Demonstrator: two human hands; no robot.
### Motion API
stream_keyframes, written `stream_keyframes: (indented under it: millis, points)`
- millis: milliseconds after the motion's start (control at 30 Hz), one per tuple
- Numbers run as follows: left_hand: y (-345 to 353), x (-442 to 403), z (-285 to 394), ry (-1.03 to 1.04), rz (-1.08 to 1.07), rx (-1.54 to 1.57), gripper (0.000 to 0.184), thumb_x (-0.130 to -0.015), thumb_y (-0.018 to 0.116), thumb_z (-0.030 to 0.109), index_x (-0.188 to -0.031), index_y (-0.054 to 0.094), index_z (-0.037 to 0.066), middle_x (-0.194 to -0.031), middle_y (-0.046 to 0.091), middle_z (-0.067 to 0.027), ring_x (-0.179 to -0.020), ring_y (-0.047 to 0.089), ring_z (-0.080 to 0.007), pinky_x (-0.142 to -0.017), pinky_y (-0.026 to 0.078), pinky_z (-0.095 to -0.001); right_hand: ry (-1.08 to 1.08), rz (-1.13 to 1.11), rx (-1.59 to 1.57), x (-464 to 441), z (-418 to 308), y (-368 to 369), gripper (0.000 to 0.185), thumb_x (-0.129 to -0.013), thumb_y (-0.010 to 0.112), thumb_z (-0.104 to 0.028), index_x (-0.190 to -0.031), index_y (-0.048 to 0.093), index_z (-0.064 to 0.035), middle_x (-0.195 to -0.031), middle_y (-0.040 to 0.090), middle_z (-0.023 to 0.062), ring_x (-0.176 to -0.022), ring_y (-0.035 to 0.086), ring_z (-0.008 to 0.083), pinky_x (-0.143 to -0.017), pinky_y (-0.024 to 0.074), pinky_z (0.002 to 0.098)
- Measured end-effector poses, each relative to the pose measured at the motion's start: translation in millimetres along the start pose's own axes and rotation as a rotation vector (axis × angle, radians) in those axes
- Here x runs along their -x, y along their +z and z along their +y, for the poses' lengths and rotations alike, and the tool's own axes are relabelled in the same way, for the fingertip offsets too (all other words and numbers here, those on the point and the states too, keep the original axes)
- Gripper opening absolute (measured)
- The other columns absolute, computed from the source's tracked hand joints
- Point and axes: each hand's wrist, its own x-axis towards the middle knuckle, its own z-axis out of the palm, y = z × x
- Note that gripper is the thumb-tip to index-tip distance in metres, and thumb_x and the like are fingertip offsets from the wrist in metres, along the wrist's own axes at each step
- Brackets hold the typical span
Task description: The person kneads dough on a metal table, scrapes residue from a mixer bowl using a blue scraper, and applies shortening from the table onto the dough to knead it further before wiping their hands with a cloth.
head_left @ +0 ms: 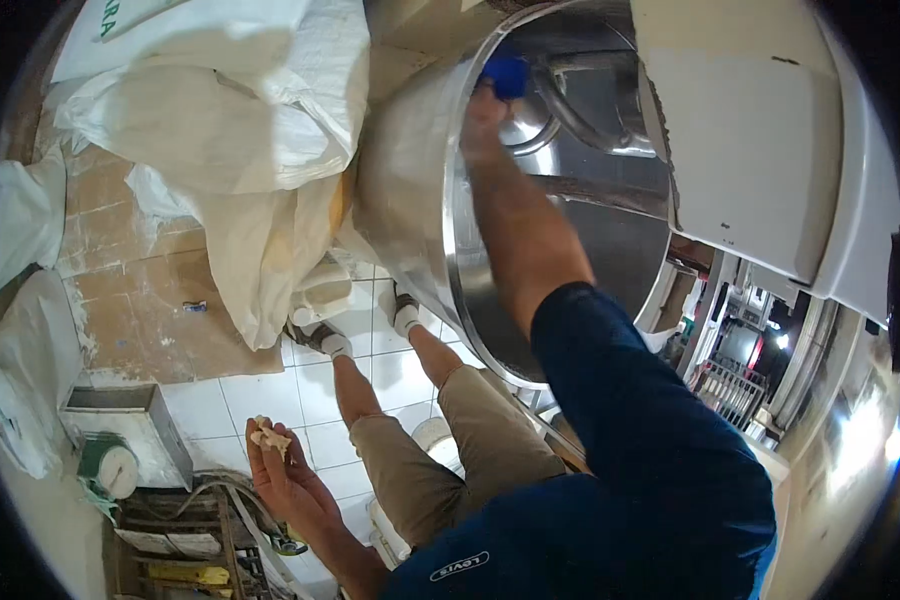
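Note:
My right hand [485,112] reaches inside a large steel mixing bowl [410,170], near its inner wall. Its fingers are closed on a blue object [506,76], probably a scraper, pressed close to the metal. A curved steel mixing hook [580,120] stands in the bowl beside it. Low on the left, my left hand [288,480] is raised over the floor, with pale, doughy scraps [270,438] held at its fingertips.
White sacks [220,110] lean against the bowl's left side, above cardboard [160,310] on the floor. A green scale [118,470] stands beside a metal box [130,425] at lower left. The mixer's white housing [740,130] overhangs the bowl at right.

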Motion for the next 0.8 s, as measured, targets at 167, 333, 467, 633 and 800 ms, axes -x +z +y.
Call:
stream_keyframes:
  millis: [167, 333, 467, 633, 800]
  points:
    - [-10.7, -2.4, 2.1, 0.022, 0.039, 0.008, 0.045, -0.102, 0.057, 0.012, -0.143, 0.047, -0.004, -0.129, 0.059, -0.0124, -0.112, 0.061, -0.0174, -0.100, 0.052, -0.0298, 0.052, -0.142, 0.210, -2.7, 1.0, 21.5, 0.029, -0.092, 0.064, -0.030, -0.111, 0.070, -0.0092, -0.115, 0.066, 0.0084, -0.100, 0.066, 0.0265, -0.089, 0.0538, 0.0418]
    - [-24.8, -0.6, 7.3, 0.045, -0.034, 0.008, 0.046, -0.103, 0.055, 0.015, -0.144, 0.045, -0.005, -0.133, 0.058, -0.0128, -0.116, 0.060, -0.0175, -0.102, 0.050, -0.0296, 0.007, -0.009, 0.314, -1.6, -29.8, -0.1, 0.027, -0.090, 0.066, -0.032, -0.106, 0.068, -0.0101, -0.104, 0.065, 0.0070, -0.091, 0.065, 0.0259, -0.085, 0.0529, 0.0426]
    - [-7.7, 5.6, 7.4, 0.061, -0.039, -0.014, 0.047, -0.104, 0.055, 0.016, -0.145, 0.044, -0.005, -0.133, 0.057, -0.0127, -0.115, 0.060, -0.0168, -0.104, 0.049, -0.0300, -0.487, 0.615, 0.478, -7.7, -22.8, 58.3, 0.026, -0.088, 0.067, -0.034, -0.101, 0.067, -0.0109, -0.096, 0.065, 0.0059, -0.083, 0.065, 0.0254, -0.083, 0.0522, 0.0432]
    - [-6.7, 13.6, 1.9, 0.076, -0.110, 0.030, 0.047, -0.103, 0.056, 0.016, -0.144, 0.044, -0.004, -0.133, 0.058, -0.0131, -0.115, 0.060, -0.0169, -0.104, 0.050, -0.0292, -0.434, 0.295, 0.339, 49.0, -58.6, 4.6, 0.025, -0.080, 0.071, -0.026, -0.101, 0.069, -0.0121, -0.093, 0.069, 0.0101, -0.087, 0.068, 0.0297, -0.078, 0.0522, 0.0465]
    - [-11.5, 25.2, -5.8, 0.066, -0.039, 0.029, 0.046, -0.103, 0.056, 0.015, -0.143, 0.046, -0.004, -0.132, 0.058, -0.0127, -0.113, 0.061, -0.0166, -0.102, 0.052, -0.0293, -0.407, -0.040, 0.221, 53.4, -90.9, -25.9, 0.033, -0.072, 0.074, -0.023, -0.102, 0.070, -0.0096, -0.090, 0.071, 0.0145, -0.091, 0.070, 0.0320, -0.071, 0.0520, 0.0470]
